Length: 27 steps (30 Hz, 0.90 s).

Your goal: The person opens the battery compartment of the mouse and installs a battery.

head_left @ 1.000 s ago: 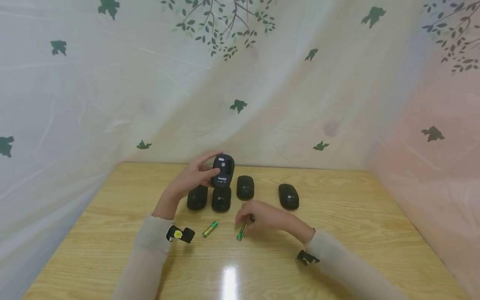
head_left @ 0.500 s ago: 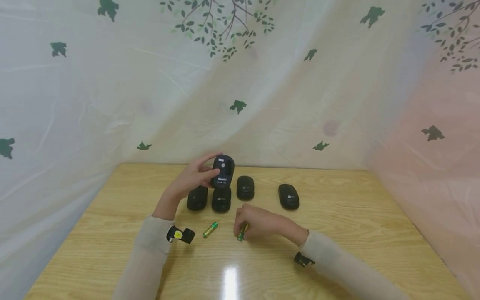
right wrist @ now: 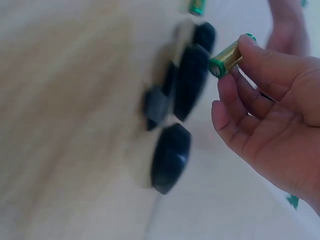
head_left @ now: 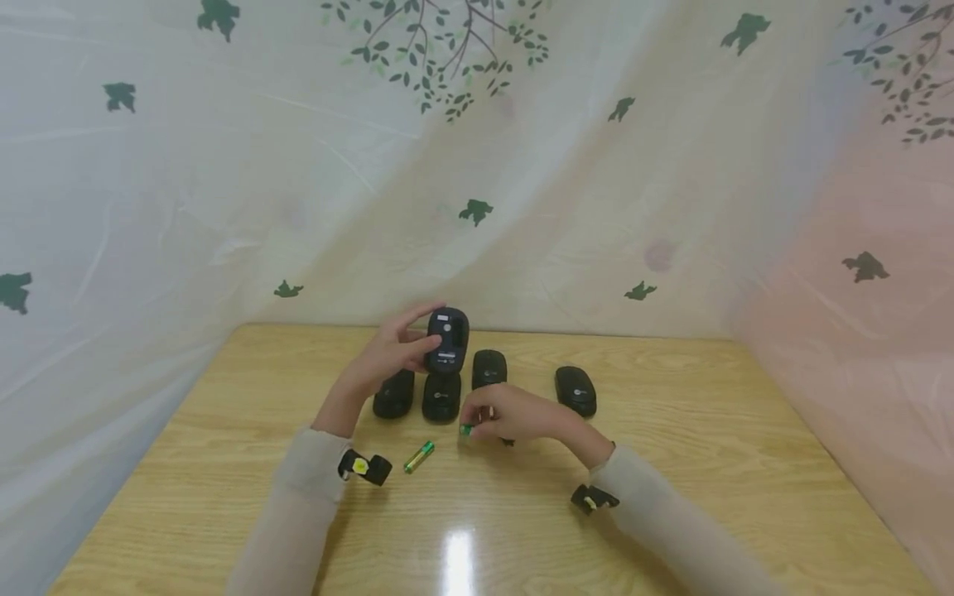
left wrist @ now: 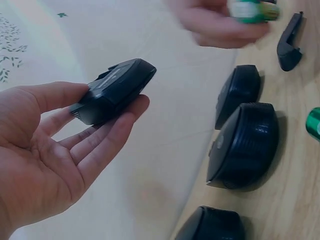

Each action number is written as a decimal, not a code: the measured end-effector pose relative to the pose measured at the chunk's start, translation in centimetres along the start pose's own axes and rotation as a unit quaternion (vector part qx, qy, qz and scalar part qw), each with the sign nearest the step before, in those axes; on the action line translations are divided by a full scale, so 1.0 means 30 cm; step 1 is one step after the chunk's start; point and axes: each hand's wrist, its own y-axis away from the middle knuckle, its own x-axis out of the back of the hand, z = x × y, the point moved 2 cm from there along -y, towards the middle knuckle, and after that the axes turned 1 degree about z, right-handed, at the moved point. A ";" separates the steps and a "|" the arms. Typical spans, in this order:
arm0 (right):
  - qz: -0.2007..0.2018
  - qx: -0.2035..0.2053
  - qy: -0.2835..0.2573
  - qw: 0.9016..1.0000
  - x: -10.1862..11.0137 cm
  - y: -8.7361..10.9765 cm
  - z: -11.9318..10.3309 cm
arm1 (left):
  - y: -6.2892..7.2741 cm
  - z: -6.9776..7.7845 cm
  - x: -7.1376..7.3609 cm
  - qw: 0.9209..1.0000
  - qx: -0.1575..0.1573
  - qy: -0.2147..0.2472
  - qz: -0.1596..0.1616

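My left hand (head_left: 387, 352) holds a black computer mouse (head_left: 449, 341) up above the back of the table. Its labelled underside faces the head camera. In the left wrist view the thumb lies on one face of the mouse (left wrist: 117, 92) and the fingers support the other. A green and gold battery (right wrist: 229, 57) is pinched between thumb and fingers of my right hand (head_left: 514, 411), which is raised over the table in front of the mice. A second battery (head_left: 419, 457) lies on the wood between my forearms. Below my right hand lies a small black cover-like piece (left wrist: 290, 44).
Several more black mice stand toward the back of the wooden table (head_left: 671, 463): one mouse (head_left: 393, 394) at left, another mouse (head_left: 441, 399) beside it, and a separate mouse (head_left: 575, 391) at right. A pale patterned cloth (head_left: 551, 207) hangs behind the table.
My right hand has picked the battery up off the table and moved it slightly away from me and left. The left hand with the mouse has stayed almost still.
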 end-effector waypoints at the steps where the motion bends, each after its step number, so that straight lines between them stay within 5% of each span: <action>1: 0.006 -0.002 -0.007 1.000 0.014 -0.003 -0.003 | -0.002 -0.005 -0.001 1.000 -0.001 0.004 0.002; 6: 0.052 -0.009 -0.052 0.997 0.084 -0.017 -0.001 | -0.012 -0.028 -0.008 0.999 -0.006 0.030 0.012; 15: 0.180 -0.032 -0.125 0.975 0.180 -0.028 0.029 | -0.030 -0.051 -0.018 0.997 -0.022 0.061 0.032; 27: 0.254 -0.042 -0.169 0.951 0.208 -0.030 0.044 | -0.040 -0.059 -0.038 0.998 -0.022 0.040 0.049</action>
